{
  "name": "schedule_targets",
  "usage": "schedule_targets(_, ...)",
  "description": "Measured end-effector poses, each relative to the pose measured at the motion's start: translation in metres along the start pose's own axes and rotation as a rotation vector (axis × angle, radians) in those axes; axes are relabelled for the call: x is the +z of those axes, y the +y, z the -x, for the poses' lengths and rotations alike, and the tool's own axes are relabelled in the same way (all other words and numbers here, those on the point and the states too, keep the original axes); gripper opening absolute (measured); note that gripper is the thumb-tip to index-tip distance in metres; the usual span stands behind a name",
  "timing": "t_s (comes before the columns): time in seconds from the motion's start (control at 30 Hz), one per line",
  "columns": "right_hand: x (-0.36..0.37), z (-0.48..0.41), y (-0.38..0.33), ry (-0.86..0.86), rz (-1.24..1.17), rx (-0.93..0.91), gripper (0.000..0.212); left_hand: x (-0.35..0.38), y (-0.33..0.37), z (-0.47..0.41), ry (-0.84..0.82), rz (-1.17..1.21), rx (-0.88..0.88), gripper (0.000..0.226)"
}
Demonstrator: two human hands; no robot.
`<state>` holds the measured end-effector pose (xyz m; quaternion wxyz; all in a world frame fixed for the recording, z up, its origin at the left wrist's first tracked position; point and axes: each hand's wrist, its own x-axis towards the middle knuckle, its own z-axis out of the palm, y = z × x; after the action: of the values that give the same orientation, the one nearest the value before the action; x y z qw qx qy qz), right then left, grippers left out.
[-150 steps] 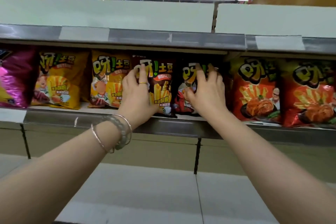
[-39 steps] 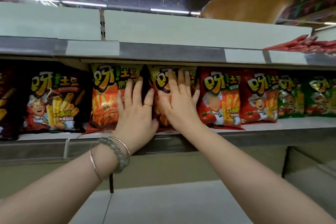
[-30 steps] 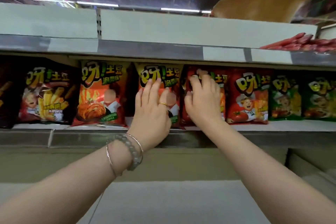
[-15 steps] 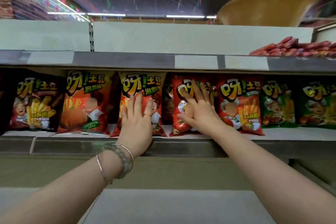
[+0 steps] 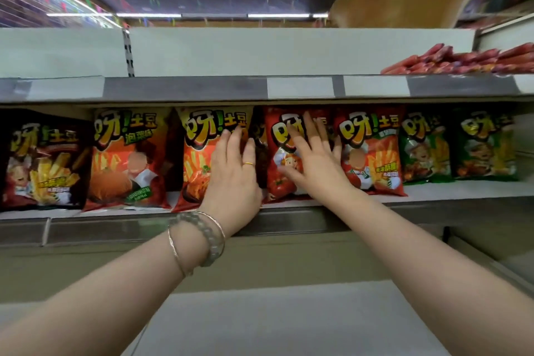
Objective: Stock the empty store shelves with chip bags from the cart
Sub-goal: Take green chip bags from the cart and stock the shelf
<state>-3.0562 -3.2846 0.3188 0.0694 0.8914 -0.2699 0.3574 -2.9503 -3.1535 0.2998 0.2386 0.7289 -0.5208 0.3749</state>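
Observation:
A row of chip bags stands upright on the middle shelf (image 5: pixel 450 188). My left hand (image 5: pixel 234 173), fingers straight, presses flat on an orange bag (image 5: pixel 199 153). My right hand (image 5: pixel 313 159), fingers spread, rests flat on a red bag (image 5: pixel 281 170). A dark bag edge (image 5: pixel 260 150) shows in the gap between the two. Further left stand another orange bag (image 5: pixel 130 159) and a dark brown bag (image 5: pixel 43 162). To the right come a second red bag (image 5: pixel 372 153) and two green bags (image 5: pixel 424 147). The cart is out of view.
The upper shelf (image 5: pixel 187 87) carries red packaged sausages (image 5: pixel 462 61) at the far right. A bare lower shelf (image 5: pixel 289 318) lies below my forearms. A vertical shelf divider (image 5: pixel 128 55) stands at the upper left.
Both hands have stepped rightward along the row bag by bag; since half a second ago they stay on the same orange and red bags, the left hand shifted slightly right.

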Motion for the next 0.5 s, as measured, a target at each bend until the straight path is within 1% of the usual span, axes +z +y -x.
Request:
schedule_targets(0.03, -0.001, 0.001, -0.001, 0.004, -0.018, 0.017, 0.079, -0.003, 0.007, -0.004, -0.046, 0.101, 0.004, 0.073)
schedule_targets(0.07, -0.004, 0.002, -0.002, 0.001, -0.026, 0.029, 0.079, -0.006, 0.016, -0.009, -0.080, 0.242, -0.033, 0.069)
schedule_targets(0.13, -0.007, 0.005, -0.003, 0.021, -0.042, 0.057, 0.076, -0.007, 0.030, -0.025, -0.184, 0.480, -0.179, 0.061)
schedule_targets(0.2, -0.008, 0.009, -0.002, 0.113, -0.078, 0.079, 0.069, -0.004, 0.041, -0.042, -0.280, 0.630, -0.317, 0.058)
schedule_targets(0.23, -0.009, 0.012, -0.001, 0.158, -0.096, 0.093, 0.066, -0.003, 0.044, -0.048, -0.295, 0.701, -0.377, 0.057)
schedule_targets(0.3, -0.009, 0.014, 0.003, 0.193, -0.132, 0.144, 0.064, 0.006, 0.046, -0.059, -0.310, 0.805, -0.479, 0.052)
schedule_targets(0.37, -0.008, 0.013, 0.008, 0.162, -0.176, 0.197, 0.065, 0.015, 0.044, -0.066, -0.314, 0.839, -0.593, 0.050)
schedule_targets(0.4, -0.008, 0.012, 0.010, 0.140, -0.209, 0.217, 0.067, 0.019, 0.042, -0.069, -0.325, 0.873, -0.644, 0.054)
schedule_targets(0.5, -0.006, 0.009, 0.011, 0.064, -0.313, 0.231, 0.074, 0.029, 0.042, -0.078, -0.361, 0.876, -0.719, 0.072)
